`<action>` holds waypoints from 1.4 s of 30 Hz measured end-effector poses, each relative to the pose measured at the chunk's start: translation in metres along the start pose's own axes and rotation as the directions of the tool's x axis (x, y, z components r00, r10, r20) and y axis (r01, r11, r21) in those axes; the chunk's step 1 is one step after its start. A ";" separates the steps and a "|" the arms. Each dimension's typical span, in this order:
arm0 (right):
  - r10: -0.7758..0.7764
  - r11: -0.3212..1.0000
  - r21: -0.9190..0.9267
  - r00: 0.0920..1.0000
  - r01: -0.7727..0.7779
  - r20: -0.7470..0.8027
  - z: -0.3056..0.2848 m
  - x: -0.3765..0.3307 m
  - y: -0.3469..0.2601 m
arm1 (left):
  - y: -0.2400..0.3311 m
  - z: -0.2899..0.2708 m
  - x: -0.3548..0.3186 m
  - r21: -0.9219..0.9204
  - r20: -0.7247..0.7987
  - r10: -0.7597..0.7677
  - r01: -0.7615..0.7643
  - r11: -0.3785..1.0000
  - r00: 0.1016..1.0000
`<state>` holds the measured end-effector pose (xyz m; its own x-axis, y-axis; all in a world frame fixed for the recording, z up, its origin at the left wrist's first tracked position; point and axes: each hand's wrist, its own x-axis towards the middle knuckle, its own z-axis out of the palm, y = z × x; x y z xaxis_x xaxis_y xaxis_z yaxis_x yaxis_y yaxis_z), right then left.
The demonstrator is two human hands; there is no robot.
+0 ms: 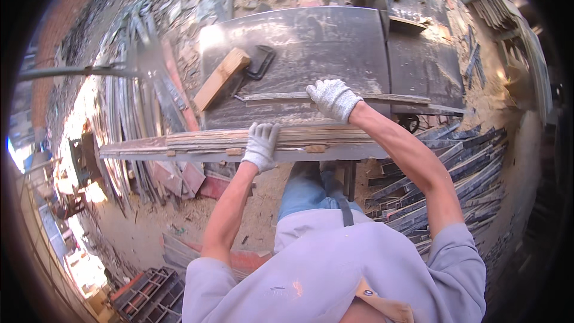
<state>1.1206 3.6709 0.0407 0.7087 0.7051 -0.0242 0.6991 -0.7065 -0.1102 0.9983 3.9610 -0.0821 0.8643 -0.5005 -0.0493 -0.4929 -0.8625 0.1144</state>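
My gloved right hand (333,98) is closed round a thin, worn wooden strip (269,97) lying crosswise on the dark metal-topped table (311,42). My gloved left hand (261,146) rests nearer to me, its fingers lying stretched over a stack of long wooden strips (203,139). The stack runs along the table's near edge and juts out far to the left. Small wood blocks (234,151) show along its near side, above a grey rail (311,155). The left thumb is not clearly visible.
On the table, a wooden block (221,78) lies beside a black clamp (261,63). A dark round disc (378,5) stands at the table's far right. Piles of long strips (128,107) lie left, with dark-edged pieces (460,161) heaped right. Scraps litter the far ground.
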 end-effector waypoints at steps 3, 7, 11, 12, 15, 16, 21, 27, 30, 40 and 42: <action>-0.055 0.995 0.085 0.995 0.049 0.081 0.037 0.049 -0.077 | 0.011 0.008 -0.029 0.028 0.011 0.010 -0.011 1.000 1.000; -0.161 0.976 0.163 0.981 0.142 0.112 0.083 0.099 -0.174 | 0.035 0.011 -0.059 0.140 0.244 -0.056 0.022 0.990 0.968; -0.269 0.950 0.196 0.955 0.242 0.125 0.111 0.159 -0.257 | 0.029 0.113 -0.080 0.108 -0.102 -0.090 0.101 0.989 0.991; -0.243 0.954 0.210 0.962 0.215 0.121 0.116 0.176 -0.281 | 0.025 0.124 -0.086 0.030 -0.128 -0.108 0.112 0.993 0.986; -0.211 0.966 0.181 0.966 0.183 0.150 0.152 0.217 -0.287 | 0.039 0.098 -0.072 -0.433 0.157 -0.047 0.112 0.894 0.986; -0.200 0.966 0.202 0.960 0.159 0.198 0.163 0.228 -0.291 | 0.039 0.076 -0.073 -0.506 0.202 -0.039 0.138 0.852 0.979; -0.153 0.971 0.227 0.930 0.078 0.335 0.175 0.263 -0.319 | 0.037 0.080 -0.090 -0.506 0.128 -0.095 0.148 0.850 0.987; -0.039 0.957 0.287 0.963 -0.041 0.268 0.186 0.274 -0.322 | 0.026 0.080 -0.086 -0.701 -0.146 -0.094 -0.036 0.712 0.985; 0.005 0.989 0.147 0.999 -0.012 0.047 0.223 0.272 -0.333 | 0.017 0.059 -0.082 -0.191 -0.256 0.099 -0.151 0.970 0.962; 0.086 0.983 0.153 0.992 -0.099 0.088 0.170 0.260 -0.304 | 0.002 0.072 -0.087 -0.339 -0.046 0.277 -0.276 0.899 0.960; 0.006 0.995 0.101 0.996 -0.015 0.091 0.138 0.242 -0.272 | -0.006 0.076 -0.083 -0.339 0.024 0.308 -0.282 0.898 0.951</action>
<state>1.0893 4.0423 -0.0725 0.7014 0.7035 -0.1147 0.6751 -0.7073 -0.2098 0.9223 4.0019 -0.1539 0.6680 -0.7433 -0.0353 -0.6524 -0.6078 0.4527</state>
